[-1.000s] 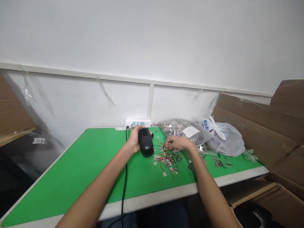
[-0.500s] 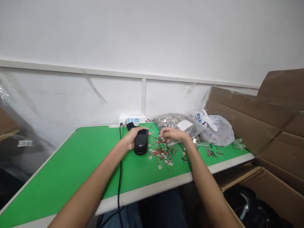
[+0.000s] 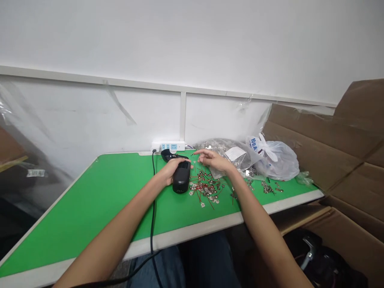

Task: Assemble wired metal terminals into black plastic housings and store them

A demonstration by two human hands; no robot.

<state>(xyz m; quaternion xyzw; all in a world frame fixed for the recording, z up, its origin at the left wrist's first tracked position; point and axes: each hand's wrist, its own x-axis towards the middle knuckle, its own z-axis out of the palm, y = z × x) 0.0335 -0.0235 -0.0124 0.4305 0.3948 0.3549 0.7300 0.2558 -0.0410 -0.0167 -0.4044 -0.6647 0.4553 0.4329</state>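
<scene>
My left hand is wrapped round the side of a black plastic housing, which has a rounded near end and a recess toward its far end. Behind that hand lies a curved black part; whether it joins the housing I cannot tell. My right hand hovers over the table to the right, index finger stretched out, the other fingers loosely bent. Nothing shows in it. Below it spreads a loose heap of small metal pieces with red wires.
A white power strip stands against the wall, with a black cable running down over the green table. Clear bags of metal parts and a tied white bag sit at the back right. Cardboard borders the right side.
My right hand has lifted away from the wired pieces, moved slightly back and stretched its index finger. The left hand still grips the housing. The view has shifted slightly.
</scene>
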